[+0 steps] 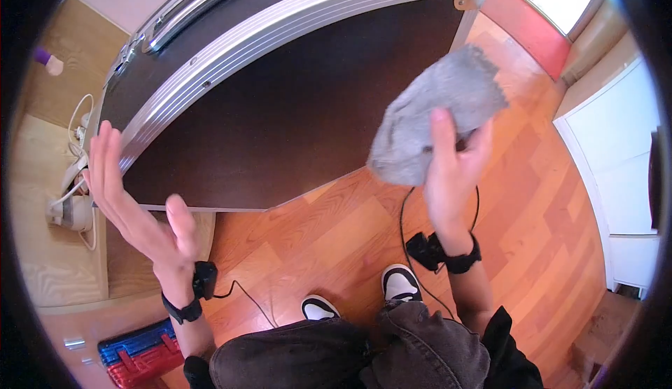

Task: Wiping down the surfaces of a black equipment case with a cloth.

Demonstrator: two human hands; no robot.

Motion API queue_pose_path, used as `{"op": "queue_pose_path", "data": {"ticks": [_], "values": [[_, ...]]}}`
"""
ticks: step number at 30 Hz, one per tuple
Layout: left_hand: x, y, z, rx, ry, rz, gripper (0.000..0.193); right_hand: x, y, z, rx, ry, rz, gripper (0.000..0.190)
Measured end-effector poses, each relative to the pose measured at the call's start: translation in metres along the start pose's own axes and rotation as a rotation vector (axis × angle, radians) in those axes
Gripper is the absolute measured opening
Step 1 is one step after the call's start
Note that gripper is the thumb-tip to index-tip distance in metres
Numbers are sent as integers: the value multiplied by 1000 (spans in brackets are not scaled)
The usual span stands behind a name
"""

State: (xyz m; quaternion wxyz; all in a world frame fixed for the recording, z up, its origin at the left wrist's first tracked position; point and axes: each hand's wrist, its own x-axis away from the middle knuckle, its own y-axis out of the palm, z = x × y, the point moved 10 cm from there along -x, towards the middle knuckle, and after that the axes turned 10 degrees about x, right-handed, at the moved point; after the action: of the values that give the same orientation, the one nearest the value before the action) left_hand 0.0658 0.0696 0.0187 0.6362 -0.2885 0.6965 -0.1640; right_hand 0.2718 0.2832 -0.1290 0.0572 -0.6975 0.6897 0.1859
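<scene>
A large dark case [294, 105] with silver metal edging [294, 18] stands before me, its broad side turned towards me. My right hand [452, 173] grips a folded grey cloth [428, 110] at the case's right side, thumb on top. Between the cloth and the case I cannot make out whether there is contact. At the case's lower left corner, my left hand [139, 205] is raised with its fingers straight and the thumb spread away. Nothing is in its palm; whether the fingers touch the case's edge is unclear. A chrome handle [202, 8] sits on the case's top face.
Wooden furniture [47, 163] at left bears a white plug and cables [73, 213]. Thin black cables run from both wrist straps. A blue and red toolbox-like case [142, 355] lies lower left. White cabinets [619, 152] line the right, over a wood-patterned floor [325, 247].
</scene>
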Motion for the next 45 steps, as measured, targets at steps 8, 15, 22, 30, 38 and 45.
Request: {"op": "queue_pose_path", "data": {"ticks": [8,15,22,30,38,45], "values": [[12,17,-10,-27,-67,10,66,-53,-23,-26,407,-306,284,27],[7,15,-7,73,-124,123,69,-20,28,-70,492,-635,263,25],[10,16,-10,77,-147,97,70,49,107,-74,204,-898,-120,26],[14,7,-13,85,-153,105,72,24,36,-71,301,-754,64,31],[17,10,-14,137,-188,134,71,-28,7,-40,338,-229,272,33],[16,3,-15,141,-169,127,67,113,135,-21,306,-941,-517,28]]}}
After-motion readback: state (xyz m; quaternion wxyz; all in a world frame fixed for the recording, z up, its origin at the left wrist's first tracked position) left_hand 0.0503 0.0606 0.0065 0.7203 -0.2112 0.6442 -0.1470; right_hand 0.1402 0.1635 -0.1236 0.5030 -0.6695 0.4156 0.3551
